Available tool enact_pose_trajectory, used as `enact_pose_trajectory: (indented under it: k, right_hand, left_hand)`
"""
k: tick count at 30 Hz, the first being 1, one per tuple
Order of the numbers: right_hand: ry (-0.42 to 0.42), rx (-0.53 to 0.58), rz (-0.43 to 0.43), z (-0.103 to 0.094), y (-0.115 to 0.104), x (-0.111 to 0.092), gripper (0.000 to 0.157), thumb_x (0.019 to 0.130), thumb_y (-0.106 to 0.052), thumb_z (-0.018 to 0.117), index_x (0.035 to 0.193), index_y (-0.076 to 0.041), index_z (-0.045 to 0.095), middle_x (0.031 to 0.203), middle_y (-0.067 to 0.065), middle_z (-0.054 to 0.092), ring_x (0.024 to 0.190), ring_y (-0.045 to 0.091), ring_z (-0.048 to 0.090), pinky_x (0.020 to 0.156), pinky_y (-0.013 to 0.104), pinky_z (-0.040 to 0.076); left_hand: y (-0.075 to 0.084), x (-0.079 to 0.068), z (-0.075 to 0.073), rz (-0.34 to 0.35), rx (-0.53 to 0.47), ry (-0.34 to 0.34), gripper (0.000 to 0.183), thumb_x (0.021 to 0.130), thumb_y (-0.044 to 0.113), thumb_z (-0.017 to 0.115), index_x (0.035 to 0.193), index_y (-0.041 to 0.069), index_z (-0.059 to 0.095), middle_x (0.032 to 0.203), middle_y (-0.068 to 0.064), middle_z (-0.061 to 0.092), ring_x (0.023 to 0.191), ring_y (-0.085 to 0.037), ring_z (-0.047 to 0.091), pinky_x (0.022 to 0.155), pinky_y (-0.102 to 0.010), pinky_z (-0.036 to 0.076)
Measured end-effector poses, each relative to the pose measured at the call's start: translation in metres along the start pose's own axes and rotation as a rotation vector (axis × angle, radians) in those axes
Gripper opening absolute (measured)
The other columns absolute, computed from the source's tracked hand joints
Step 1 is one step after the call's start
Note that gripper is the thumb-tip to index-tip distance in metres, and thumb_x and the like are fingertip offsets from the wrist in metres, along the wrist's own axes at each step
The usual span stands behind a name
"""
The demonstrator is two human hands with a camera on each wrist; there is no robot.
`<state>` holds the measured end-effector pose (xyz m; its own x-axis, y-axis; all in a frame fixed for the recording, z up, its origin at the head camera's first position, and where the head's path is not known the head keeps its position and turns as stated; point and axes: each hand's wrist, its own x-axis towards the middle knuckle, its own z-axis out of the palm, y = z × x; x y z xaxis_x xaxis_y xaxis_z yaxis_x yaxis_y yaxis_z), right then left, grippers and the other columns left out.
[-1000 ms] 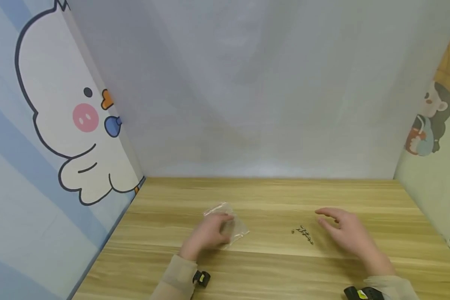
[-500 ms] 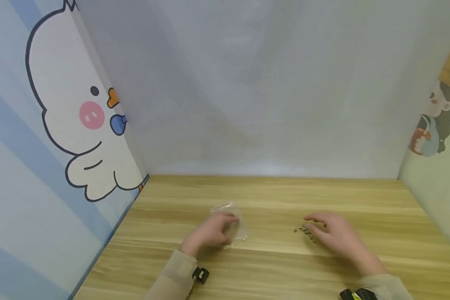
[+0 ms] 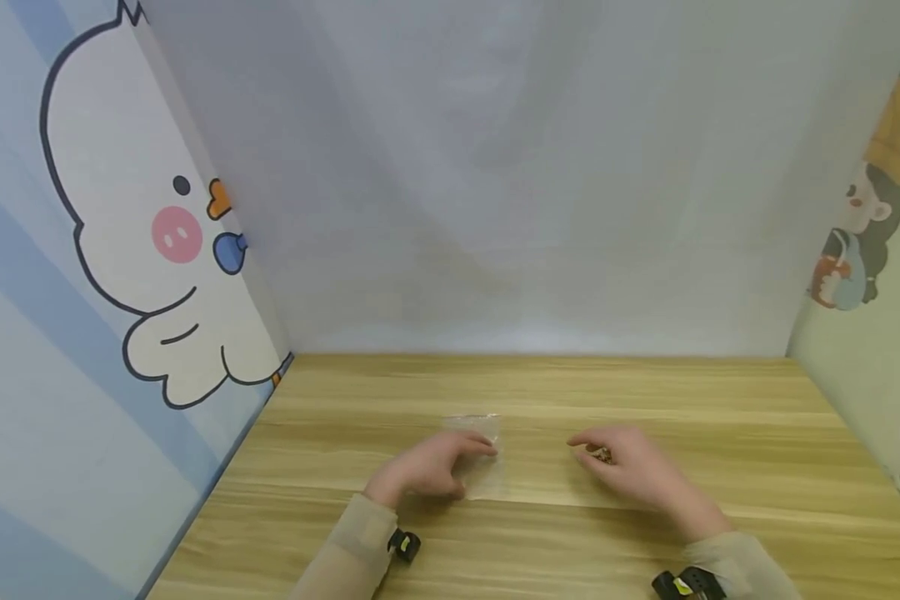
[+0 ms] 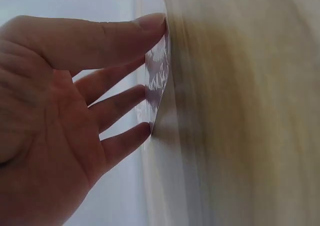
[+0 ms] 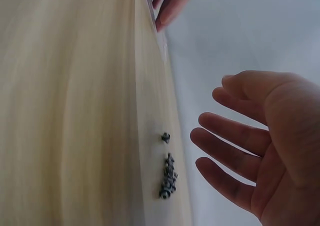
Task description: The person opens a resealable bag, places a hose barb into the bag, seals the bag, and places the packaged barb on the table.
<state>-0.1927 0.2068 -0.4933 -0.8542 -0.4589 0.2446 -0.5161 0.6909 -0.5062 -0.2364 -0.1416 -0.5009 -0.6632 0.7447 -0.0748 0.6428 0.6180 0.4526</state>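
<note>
A: Where to look first for trouble?

B: At the lower centre of the head view. See there the left hand [image 3: 432, 467], with thumb and fingers wide apart, on the small clear plastic bag [image 3: 485, 477]. Hard to call a firm hold; looks more like a light touch.

A: And the right hand [image 3: 633, 471]?

B: To the right of the bag, with a modest gap between thumb and forefinger, and nothing visible in the grasp. Within that gap, notice the screw-like metal fasteners [image 3: 604, 456]. For a clearer look, go to the lower middle of the right wrist view: a tight cluster [image 5: 168, 178], and just above, a single loose fastener [image 5: 166, 137].

A: Main danger?

B: Probably scattering. With a quick sweep of the fingers, easy to send such small pieces rolling over the wood-grain tabletop [image 3: 540, 542]. Also possible to catch the cluster and miss the loose one.

A: And on the bag side?

B: Thin film, so liable to slide, crumple or fold under so light a touch, especially after a sudden pull. Cannot tell the state of the mouth from here.
</note>
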Motion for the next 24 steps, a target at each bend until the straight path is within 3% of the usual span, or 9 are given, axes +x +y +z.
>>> enact_pose_trajectory:
  k: [6, 13, 24]
  right_hand:
    - [-0.068, 0.074, -0.021, 0.012, -0.006, 0.01, 0.023, 0.104, -0.019, 0.07, 0.124, -0.009, 0.078, 0.113, 0.004, 0.079, 0.096, 0.017, 0.074, 0.084, 0.042, 0.061]
    - [-0.073, 0.096, -0.02, 0.023, -0.009, 0.019, 0.022, 0.102, -0.016, 0.073, 0.122, -0.009, 0.079, 0.113, 0.005, 0.079, 0.096, 0.018, 0.074, 0.086, 0.043, 0.061]
    - [-0.106, 0.124, 0.019, 0.038, -0.014, 0.033, 0.035, 0.099, -0.01, 0.074, 0.134, -0.009, 0.074, 0.119, 0.007, 0.078, 0.104, 0.024, 0.073, 0.095, 0.052, 0.057]
  left_hand:
    - [0.002, 0.006, -0.001, 0.054, -0.004, -0.057, 0.078, 0.077, -0.004, 0.082, 0.15, 0.012, 0.062, 0.157, -0.007, 0.055, 0.147, -0.027, 0.048, 0.122, -0.043, 0.035]
    - [0.009, 0.016, 0.004, 0.1, -0.072, -0.069, 0.075, 0.077, 0.002, 0.09, 0.147, 0.015, 0.066, 0.15, 0.001, 0.063, 0.144, -0.021, 0.051, 0.122, -0.038, 0.034]
    - [0.01, 0.025, 0.01, 0.119, -0.15, -0.056, 0.066, 0.083, -0.008, 0.079, 0.143, 0.018, 0.068, 0.128, 0.011, 0.072, 0.127, -0.008, 0.061, 0.114, -0.033, 0.043]
